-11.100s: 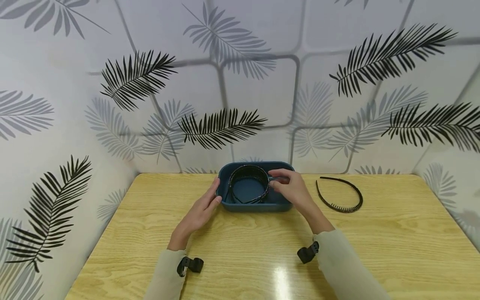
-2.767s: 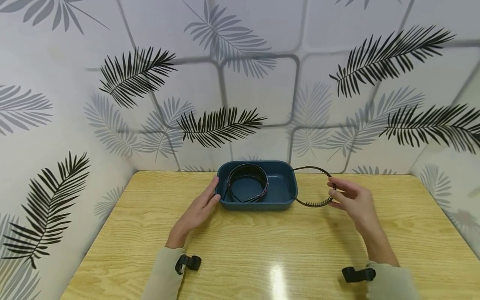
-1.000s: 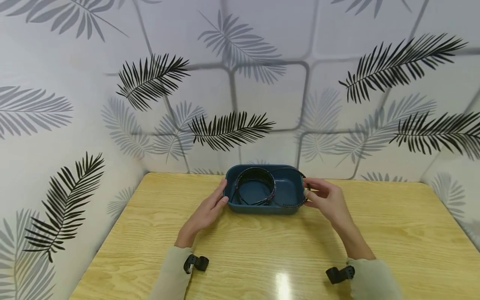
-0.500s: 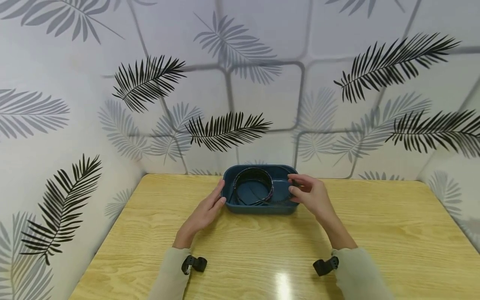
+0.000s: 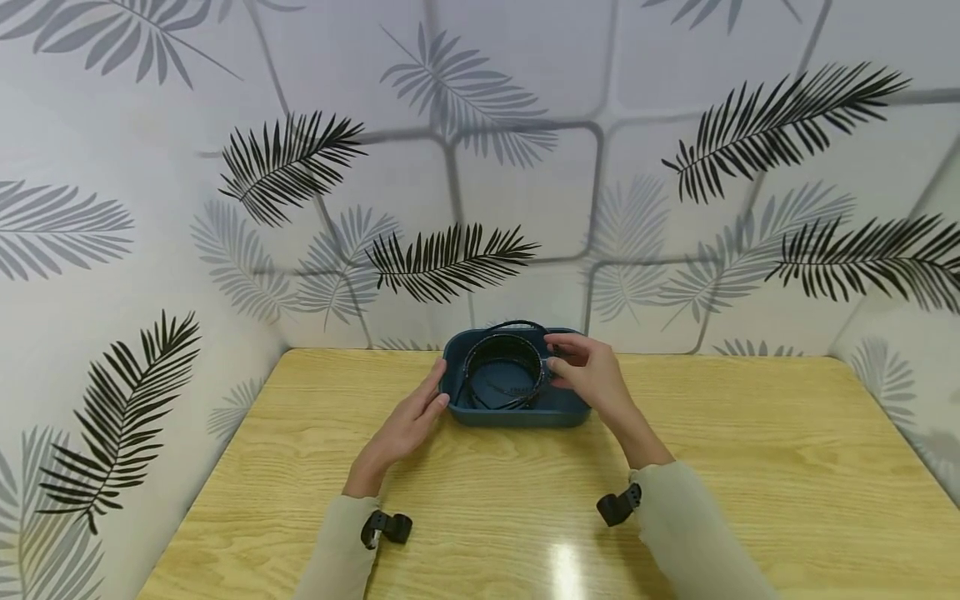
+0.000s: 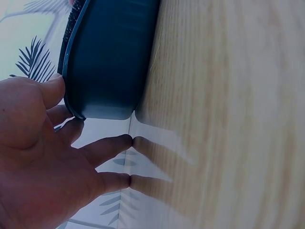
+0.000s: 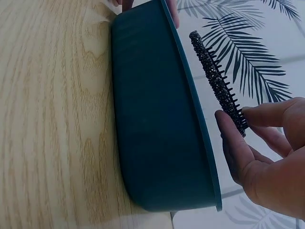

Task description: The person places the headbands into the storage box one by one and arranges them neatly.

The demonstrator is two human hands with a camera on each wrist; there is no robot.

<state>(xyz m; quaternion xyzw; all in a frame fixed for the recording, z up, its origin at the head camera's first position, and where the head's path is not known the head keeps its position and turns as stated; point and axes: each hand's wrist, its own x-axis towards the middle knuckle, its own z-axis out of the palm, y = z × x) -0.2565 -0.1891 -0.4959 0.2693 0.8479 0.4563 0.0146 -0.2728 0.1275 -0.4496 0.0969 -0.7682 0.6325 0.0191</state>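
A dark blue plastic bin (image 5: 517, 419) stands against the wall at the back of the table. Inside its left half lie several dark headbands (image 5: 470, 364), nested into a ring. My right hand (image 5: 588, 375) pinches a black toothed headband (image 7: 217, 78) between thumb and fingers, over the bin's opening. In the right wrist view this headband has a glittery, beaded outer surface and sits above the rim. At the bin's left end, my left hand (image 5: 401, 425) touches the wall and rim with spread, fairly straight fingers, as the left wrist view (image 6: 52, 148) confirms.
A light wood table (image 5: 465, 508) carries the bin. Behind it rises a pale wall covering (image 5: 525, 192) with black and grey leaf prints. Each wrist wears a small black camera (image 5: 618, 504) over a light sleeve.
My right hand has picked up the headband from the table right of the bin and carried it left over the bin. My left hand has stayed at the bin's left end.
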